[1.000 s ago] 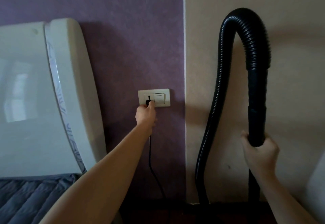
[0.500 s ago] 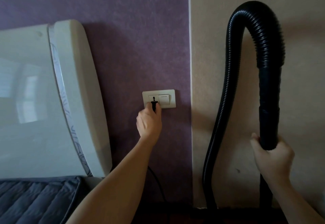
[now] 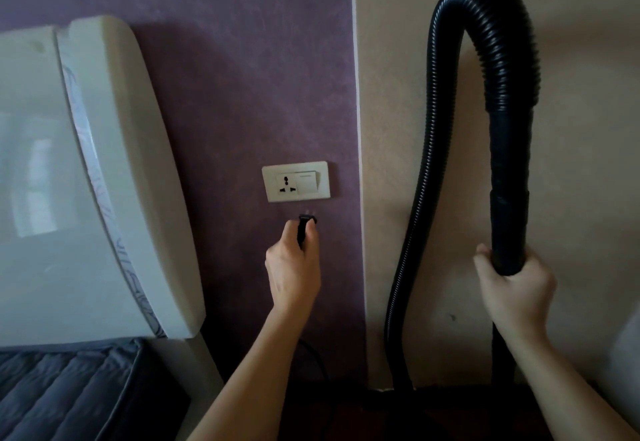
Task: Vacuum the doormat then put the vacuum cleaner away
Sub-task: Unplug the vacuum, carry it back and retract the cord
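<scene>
Left hand (image 3: 294, 267) pinches the plug (image 3: 304, 227), prongs up, just below the wall socket (image 3: 288, 184) and clear of it. Right hand (image 3: 512, 288) is wrapped round the hose (image 3: 485, 25) at its stiff end. Vacuum body and doormat are not in view. Best to hold the plug body, not the cord (image 3: 313, 350). The headboard (image 3: 121, 163) crowds in on the left, with the mattress (image 3: 52, 388) below.

Plug (image 3: 306, 226) now out of socket (image 3: 287, 185), just below.
</scene>
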